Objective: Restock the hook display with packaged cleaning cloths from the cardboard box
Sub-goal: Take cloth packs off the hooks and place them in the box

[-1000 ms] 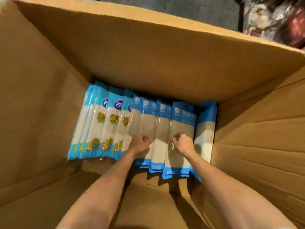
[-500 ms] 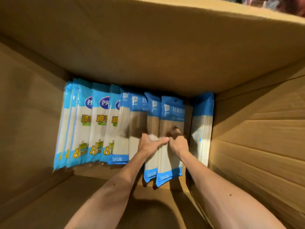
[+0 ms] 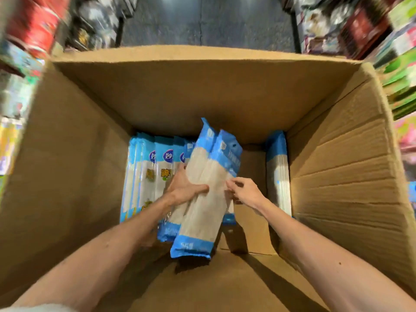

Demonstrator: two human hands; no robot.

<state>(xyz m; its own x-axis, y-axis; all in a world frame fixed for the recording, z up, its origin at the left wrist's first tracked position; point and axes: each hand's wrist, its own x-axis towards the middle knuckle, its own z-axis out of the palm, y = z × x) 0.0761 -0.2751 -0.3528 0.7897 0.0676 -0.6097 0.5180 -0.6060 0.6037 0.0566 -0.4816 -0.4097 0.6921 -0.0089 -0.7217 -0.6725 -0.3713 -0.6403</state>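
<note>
A big open cardboard box [image 3: 337, 176] fills the view. Inside it, my left hand [image 3: 184, 188] grips a bunch of blue-and-clear cloth packs [image 3: 202, 208], lifted and tilted above the box floor. My right hand [image 3: 245, 192] touches the right edge of that bunch with its fingers curled; whether it pinches a pack is unclear. A row of the same packs [image 3: 153, 172] stands against the far left of the box bottom. One more pack [image 3: 276, 174] leans at the right wall. No hook display is in view.
Blurred shelves of coloured goods line both sides: the left shelf [image 3: 27, 52] and the right shelf [image 3: 400, 64]. A dark floor aisle [image 3: 207, 21] runs beyond the box. Bare cardboard floor [image 3: 249, 217] shows between the held bunch and the right pack.
Both hands have pulled a bunch of packs out of the row and raised it, leaving a gap in the box. The view has risen, and the shelves and aisle now show.
</note>
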